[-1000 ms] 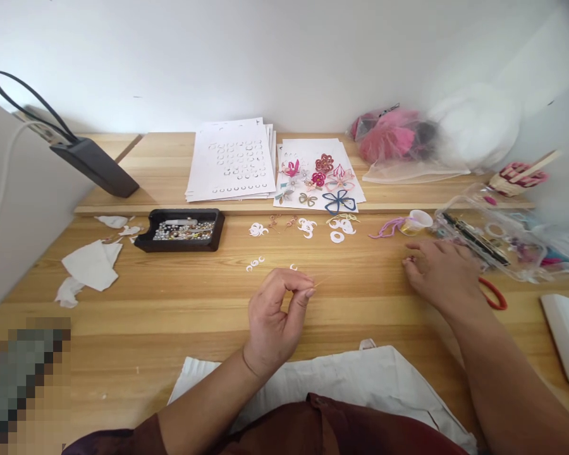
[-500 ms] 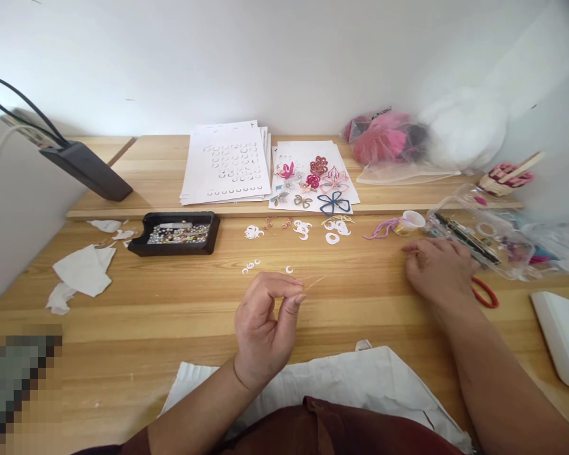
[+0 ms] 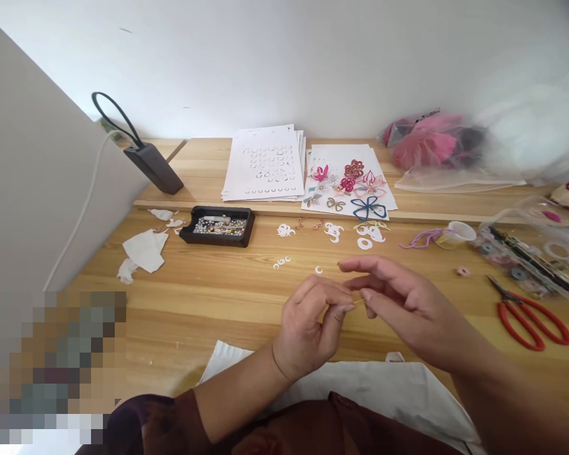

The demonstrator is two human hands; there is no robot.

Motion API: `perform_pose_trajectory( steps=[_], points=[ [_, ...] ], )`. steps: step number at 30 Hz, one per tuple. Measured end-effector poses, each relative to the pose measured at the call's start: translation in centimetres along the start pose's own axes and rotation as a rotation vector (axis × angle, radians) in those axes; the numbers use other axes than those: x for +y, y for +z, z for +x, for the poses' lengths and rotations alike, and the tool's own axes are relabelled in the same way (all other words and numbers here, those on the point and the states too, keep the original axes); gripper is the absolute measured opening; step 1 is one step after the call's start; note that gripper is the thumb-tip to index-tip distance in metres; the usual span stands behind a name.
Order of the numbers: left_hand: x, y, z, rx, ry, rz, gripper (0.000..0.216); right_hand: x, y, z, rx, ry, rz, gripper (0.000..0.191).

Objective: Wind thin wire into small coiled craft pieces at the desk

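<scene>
Lower middle of frame: left hand (image 3: 313,325) closed in a fingertip pinch on a thin yellow strand (image 3: 358,302), thread or fine wire, can't say which. Strand held above the pale wood tabletop (image 3: 218,297), its short visible length running toward the right hand (image 3: 403,306). That hand partly curled, index finger extended, thumb tip just beside the strand; whether it grips, cannot tell.

Progress, judged from the layout: early on this piece. No bead or cutout visible on the strand. Small white paper crescents still loose: one alone (image 3: 318,270) at centre, a few more (image 3: 281,262) left of it, larger clusters behind. Beads (image 3: 218,227) sit unstrung in a black rectangular tray (image 3: 217,241), left of centre.

Made pieces: several shaped flowers at upper centre right, among them a dark blue looped one (image 3: 368,208) and a dark red rosette (image 3: 354,169), on white paper sheets. Whether more are wanted, not shown. Red-handled scissors (image 3: 514,299) lie at right, slightly spread, no hand on them.
</scene>
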State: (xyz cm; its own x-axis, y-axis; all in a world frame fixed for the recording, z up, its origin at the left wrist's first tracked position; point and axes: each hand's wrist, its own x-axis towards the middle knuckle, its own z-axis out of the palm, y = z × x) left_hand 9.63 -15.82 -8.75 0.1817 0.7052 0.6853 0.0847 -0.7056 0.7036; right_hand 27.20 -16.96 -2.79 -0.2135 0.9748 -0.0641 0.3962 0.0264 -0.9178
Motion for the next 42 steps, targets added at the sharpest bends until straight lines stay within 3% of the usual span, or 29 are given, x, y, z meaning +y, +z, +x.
perform_pose_trajectory(
  steps=[4,13,20,22,25,27,30,32,35,40,42],
  points=[
    [-0.3,0.1,0.1,-0.003,-0.112,0.002,0.007,1.6,1.6,1.1,0.028,-0.052,0.055,0.027],
    [-1.5,0.3,-0.1,-0.014,-0.369,-0.016,0.008,4.2,1.7,2.3,0.187,-0.091,0.049,0.013],
    [-1.5,0.4,0.0,-0.029,-0.368,0.004,0.009,5.6,1.3,2.4,0.276,-0.107,-0.149,0.012],
    [-1.2,0.5,-0.3,-0.103,-0.323,-0.008,0.008,5.8,0.7,2.7,0.343,-0.054,-0.164,0.014],
    [-0.6,0.7,-0.8,-0.323,-0.218,-0.08,0.01,6.0,0.1,3.2,0.413,0.043,-0.142,0.017],
    [-0.3,0.8,-1.0,-0.456,-0.141,-0.13,0.013,6.0,0.2,3.3,0.378,0.064,-0.135,0.019],
    [-0.1,0.9,-1.2,-0.524,-0.077,-0.166,0.016,5.9,0.7,3.3,0.304,0.05,-0.172,0.02],
    [0.0,0.8,-1.1,-0.48,-0.105,-0.183,0.016,5.8,1.0,3.2,0.304,0.036,-0.199,0.02],
    [-0.1,0.7,-0.7,-0.287,-0.239,-0.231,0.01,5.6,1.0,3.0,0.351,0.025,-0.221,0.021],
    [-1.6,0.7,0.0,0.201,-0.663,-0.423,0.017,4.9,0.7,2.6,0.386,0.008,-0.233,0.017],
    [-2.1,0.7,0.2,0.313,-0.822,-0.498,0.023,4.7,0.7,2.4,0.366,0.02,-0.211,0.016]
  ],
)
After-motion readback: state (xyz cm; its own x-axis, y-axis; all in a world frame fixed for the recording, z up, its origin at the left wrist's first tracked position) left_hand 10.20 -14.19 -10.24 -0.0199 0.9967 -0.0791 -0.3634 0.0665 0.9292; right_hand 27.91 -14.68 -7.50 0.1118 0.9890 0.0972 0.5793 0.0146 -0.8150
